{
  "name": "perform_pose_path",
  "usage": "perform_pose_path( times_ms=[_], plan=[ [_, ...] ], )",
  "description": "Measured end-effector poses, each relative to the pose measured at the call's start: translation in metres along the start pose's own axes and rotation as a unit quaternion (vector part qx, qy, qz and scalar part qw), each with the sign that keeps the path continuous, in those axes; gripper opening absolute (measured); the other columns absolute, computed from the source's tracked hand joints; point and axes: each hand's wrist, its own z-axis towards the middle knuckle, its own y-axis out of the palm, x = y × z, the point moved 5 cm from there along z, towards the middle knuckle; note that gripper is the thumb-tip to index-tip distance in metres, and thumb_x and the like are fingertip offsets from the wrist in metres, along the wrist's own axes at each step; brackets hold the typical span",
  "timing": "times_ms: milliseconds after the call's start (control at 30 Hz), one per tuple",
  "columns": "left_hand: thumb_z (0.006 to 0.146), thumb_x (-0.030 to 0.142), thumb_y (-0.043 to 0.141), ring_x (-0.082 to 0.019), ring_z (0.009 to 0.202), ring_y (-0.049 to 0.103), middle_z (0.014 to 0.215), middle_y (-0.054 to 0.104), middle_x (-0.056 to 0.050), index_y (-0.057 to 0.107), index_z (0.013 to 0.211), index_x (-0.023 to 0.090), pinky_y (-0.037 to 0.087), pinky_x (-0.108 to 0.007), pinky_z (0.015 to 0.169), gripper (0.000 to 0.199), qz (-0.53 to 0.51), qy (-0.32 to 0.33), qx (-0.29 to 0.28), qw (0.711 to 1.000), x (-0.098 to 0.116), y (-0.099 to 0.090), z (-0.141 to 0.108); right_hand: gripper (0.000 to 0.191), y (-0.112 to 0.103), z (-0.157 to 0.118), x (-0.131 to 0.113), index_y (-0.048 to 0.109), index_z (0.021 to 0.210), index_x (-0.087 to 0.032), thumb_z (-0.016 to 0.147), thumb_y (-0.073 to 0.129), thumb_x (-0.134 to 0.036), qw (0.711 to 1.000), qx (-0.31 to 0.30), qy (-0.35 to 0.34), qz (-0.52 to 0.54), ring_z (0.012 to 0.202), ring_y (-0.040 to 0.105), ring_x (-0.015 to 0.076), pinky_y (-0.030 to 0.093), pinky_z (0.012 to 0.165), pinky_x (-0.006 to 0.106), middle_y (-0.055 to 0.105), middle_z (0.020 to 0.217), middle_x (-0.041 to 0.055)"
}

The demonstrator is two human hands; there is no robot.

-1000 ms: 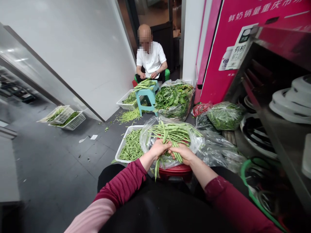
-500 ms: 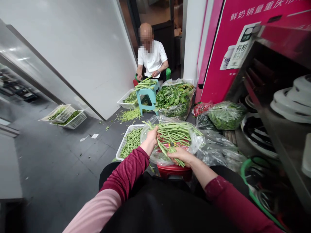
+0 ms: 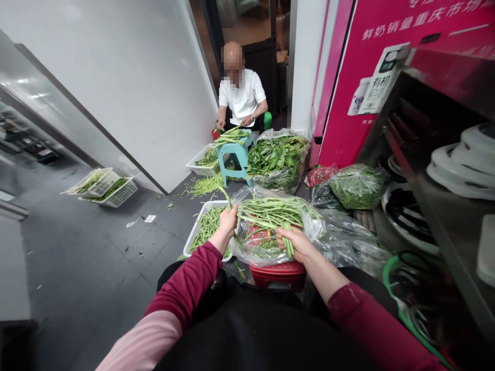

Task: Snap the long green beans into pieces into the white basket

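My left hand (image 3: 228,220) is closed around a green bean stalk (image 3: 225,195), which sticks up above the fist and hangs down below it. It is over the right edge of a white basket (image 3: 188,246) of short cut green beans (image 3: 209,226). My right hand (image 3: 294,241) grips a small bunch of green beans (image 3: 287,242). Between the hands, long green beans (image 3: 266,210) lie in an opened clear plastic bag (image 3: 315,226) on a red stool (image 3: 276,273).
A co-worker (image 3: 243,95) sits opposite, handling green stalks on a blue stool (image 3: 234,149). Bagged leafy greens (image 3: 276,154) stand beside it, with trimmings (image 3: 204,186) on the floor. A metal shelf (image 3: 441,221) with white plates flanks my right; a green-rimmed basket (image 3: 390,278) sits below.
My left hand has moved left, away from the bag and toward the white basket, with a bean stalk in it. My right hand has shifted slightly right and up, still holding its bunch.
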Motion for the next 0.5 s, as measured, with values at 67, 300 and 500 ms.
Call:
perform_pose_path(
  times_ms=[67,300,500],
  plan=[
    [0.071,0.044,0.059,-0.003,0.03,0.022,0.039,0.029,0.011,0.035,0.064,0.02,0.014,-0.016,0.033,0.035,0.017,0.001,-0.042,0.999,0.0,-0.005,-0.007,0.03,-0.005,0.004,-0.006,0.05,0.064,-0.016,0.055,0.075,-0.03,0.998,0.031,-0.029,0.047,0.043,0.042,0.0058,0.033,0.038,0.018,0.046,0.054,-0.0044],
    [0.071,0.043,0.059,-0.003,0.032,0.025,0.039,0.034,0.009,0.04,0.061,0.018,0.016,-0.017,0.034,0.033,0.07,0.064,-0.026,0.995,0.027,-0.011,-0.033,0.028,-0.046,0.019,-0.006,0.046,0.064,-0.021,0.056,0.072,-0.026,0.968,0.23,-0.093,-0.047,0.036,0.039,0.0068,0.031,0.033,0.019,0.043,0.045,-0.0071],
    [0.069,0.039,0.061,-0.004,0.037,0.028,0.04,0.035,0.007,0.046,0.058,0.016,0.02,-0.018,0.039,0.03,0.093,0.105,-0.063,0.988,0.04,0.005,-0.044,0.031,-0.029,0.023,0.015,0.051,0.069,-0.018,0.055,0.076,-0.031,0.988,0.124,-0.011,-0.088,0.036,0.038,0.0064,0.028,0.031,0.017,0.046,0.045,-0.0065]
  ],
)
